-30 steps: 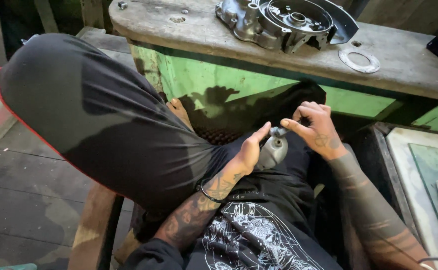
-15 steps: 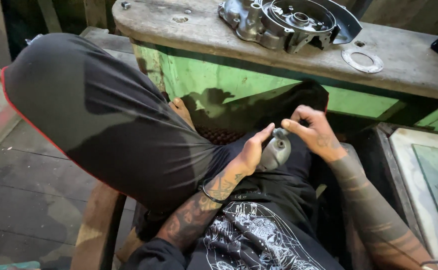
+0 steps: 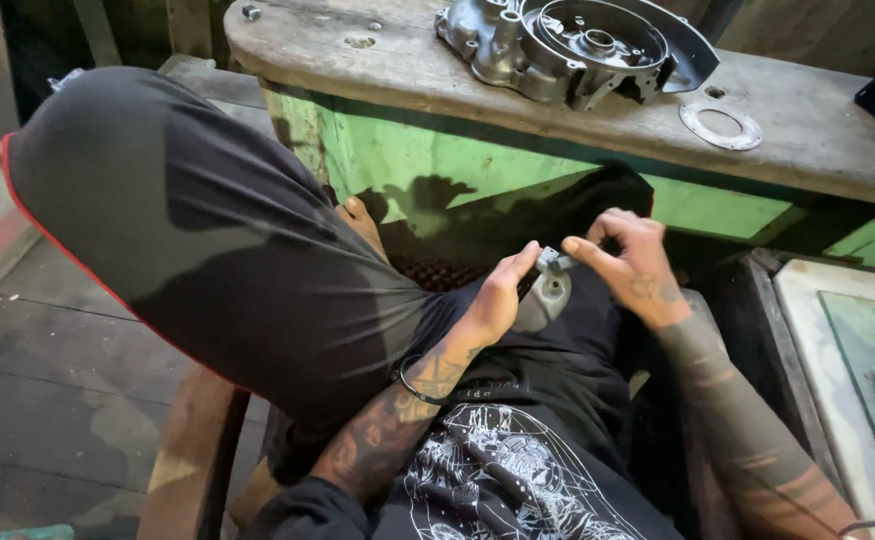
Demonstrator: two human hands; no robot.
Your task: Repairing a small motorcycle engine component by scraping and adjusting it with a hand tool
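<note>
Left hand (image 3: 498,295) and right hand (image 3: 633,265) on small metal part (image 3: 555,262); engine casing (image 3: 578,45) above.

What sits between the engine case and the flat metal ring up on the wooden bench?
In the head view, only bare wood of the bench separates the engine case from the metal ring.

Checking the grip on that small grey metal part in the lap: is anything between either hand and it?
Nothing visible. The left hand cradles the small metal part from its side, and the right hand pinches its top end with its fingers. Both touch it directly.
</note>
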